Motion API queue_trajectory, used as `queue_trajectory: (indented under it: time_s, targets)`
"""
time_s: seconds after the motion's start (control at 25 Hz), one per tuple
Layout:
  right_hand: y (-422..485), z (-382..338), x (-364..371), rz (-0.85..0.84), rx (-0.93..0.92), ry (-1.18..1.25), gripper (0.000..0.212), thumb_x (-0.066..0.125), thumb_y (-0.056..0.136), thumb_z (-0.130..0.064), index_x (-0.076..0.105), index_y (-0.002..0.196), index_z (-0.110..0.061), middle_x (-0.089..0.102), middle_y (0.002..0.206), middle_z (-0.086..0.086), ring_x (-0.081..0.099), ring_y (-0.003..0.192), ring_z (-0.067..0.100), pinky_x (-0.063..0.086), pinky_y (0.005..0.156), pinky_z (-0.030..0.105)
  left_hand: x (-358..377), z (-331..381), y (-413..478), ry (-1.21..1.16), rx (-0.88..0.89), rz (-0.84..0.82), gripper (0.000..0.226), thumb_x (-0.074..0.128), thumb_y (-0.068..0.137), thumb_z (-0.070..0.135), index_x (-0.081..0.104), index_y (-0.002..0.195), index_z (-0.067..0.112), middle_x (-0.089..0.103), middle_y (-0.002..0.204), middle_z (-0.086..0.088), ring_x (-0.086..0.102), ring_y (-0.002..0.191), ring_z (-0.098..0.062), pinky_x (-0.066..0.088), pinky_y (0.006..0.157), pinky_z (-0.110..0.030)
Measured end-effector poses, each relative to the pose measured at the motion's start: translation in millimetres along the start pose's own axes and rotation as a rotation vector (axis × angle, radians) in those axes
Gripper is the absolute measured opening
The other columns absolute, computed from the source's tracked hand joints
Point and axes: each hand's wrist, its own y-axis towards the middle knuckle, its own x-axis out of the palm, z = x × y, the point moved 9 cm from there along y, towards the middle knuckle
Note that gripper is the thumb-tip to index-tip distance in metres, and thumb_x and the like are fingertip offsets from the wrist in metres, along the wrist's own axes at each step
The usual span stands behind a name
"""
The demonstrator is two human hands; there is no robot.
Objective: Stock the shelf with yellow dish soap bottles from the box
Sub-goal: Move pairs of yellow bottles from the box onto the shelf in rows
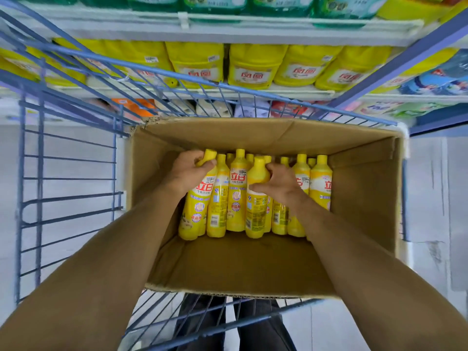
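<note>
In the corrugated cardboard box [240,264], the left hand [188,172] curls its fingers round the leftmost bottle [196,214] at its slim neck. The right hand [281,182] fingers clasp a glossy yellow middle bottle [255,216].

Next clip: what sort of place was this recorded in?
Most likely a supermarket or shop aisle during restocking. The shelves ahead carry rows of yellow refill packs and other packaged cleaning goods, and a blue wire cart holds an open cardboard box of yellow dish soap bottles.
</note>
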Motion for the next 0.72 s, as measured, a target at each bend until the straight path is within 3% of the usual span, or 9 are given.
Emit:
queue_trajectory:
  time_s: [0.08, 0.2, 0.28, 0.4, 0.48, 0.56, 0.72]
  targets:
    - [-15, -20, -22, 0.029, -0.057, -0.037, 0.042, 0.089, 0.066, -0.048, 0.063, 0.084, -0.021, 0.065, 0.081, -0.001, 0.063, 0.085, 0.022, 0.041, 0.069, 0.027, -2, 32, -19, -0.090, 0.061, -0.001, 0.022, 0.071, 0.088, 0.042, 0.071, 0.086, 0.021, 0.074, 0.085, -0.002, 0.072, 0.081, -0.021, 0.060, 0.077, -0.041]
    - [-46, -59, -70, 0.088, -0.097, 0.003, 0.045, 0.089, 0.065, -0.051, 0.068, 0.090, -0.019, 0.062, 0.078, -0.005, 0.059, 0.078, 0.014, 0.040, 0.068, 0.024, -6, 94, -55, -0.172, 0.195, -0.020, 0.010, 0.069, 0.094, 0.027, 0.072, 0.092, 0.017, 0.074, 0.089, -0.004, 0.066, 0.078, -0.011, 0.054, 0.067, -0.027]
    - [-70, -90, -108, 0.138, -0.157, 0.040, 0.047, 0.090, 0.064, -0.050, 0.071, 0.093, -0.018, 0.064, 0.078, -0.007, 0.059, 0.075, 0.011, 0.042, 0.069, 0.024, -12, 136, -78, -0.186, 0.275, -0.036, 0.010, 0.069, 0.094, 0.026, 0.073, 0.096, 0.017, 0.076, 0.092, -0.004, 0.068, 0.081, -0.010, 0.056, 0.073, -0.031]
    - [-112, -139, -172, 0.261, -0.266, 0.032, 0.038, 0.091, 0.063, -0.047, 0.066, 0.075, -0.022, 0.062, 0.071, -0.009, 0.059, 0.069, 0.008, 0.040, 0.059, 0.020, -31, 199, -114, -0.209, 0.357, -0.024, 0.008, 0.069, 0.094, 0.024, 0.073, 0.093, 0.017, 0.075, 0.090, -0.005, 0.066, 0.081, -0.011, 0.055, 0.078, -0.038]
    - [-142, -174, -220, 0.352, -0.318, 0.035, 0.041, 0.091, 0.063, -0.047, 0.060, 0.069, -0.021, 0.057, 0.063, -0.007, 0.056, 0.063, 0.012, 0.037, 0.052, 0.021, -53, 253, -138, -0.221, 0.459, 0.013, 0.007, 0.068, 0.095, 0.022, 0.073, 0.094, 0.017, 0.072, 0.087, -0.002, 0.063, 0.077, -0.009, 0.053, 0.072, -0.030]
    - [-177, -211, -266, 0.413, -0.382, 0.050, 0.041, 0.092, 0.067, -0.040, 0.055, 0.064, -0.024, 0.049, 0.057, -0.010, 0.046, 0.056, 0.005, 0.033, 0.048, 0.017, -77, 311, -168, -0.196, 0.568, 0.031, 0.012, 0.067, 0.096, 0.023, 0.073, 0.099, 0.013, 0.072, 0.087, 0.000, 0.064, 0.076, -0.006, 0.052, 0.069, -0.025]
    - [-234, -271, -352, 0.543, -0.506, 0.067, 0.036, 0.093, 0.067, -0.036, 0.059, 0.069, -0.024, 0.048, 0.055, -0.012, 0.040, 0.050, -0.001, 0.032, 0.050, 0.017, -130, 419, -221, -0.160, 0.795, 0.105, 0.029, 0.069, 0.087, 0.038, 0.073, 0.095, 0.010, 0.072, 0.088, -0.011, 0.065, 0.077, -0.018, 0.055, 0.075, -0.040]
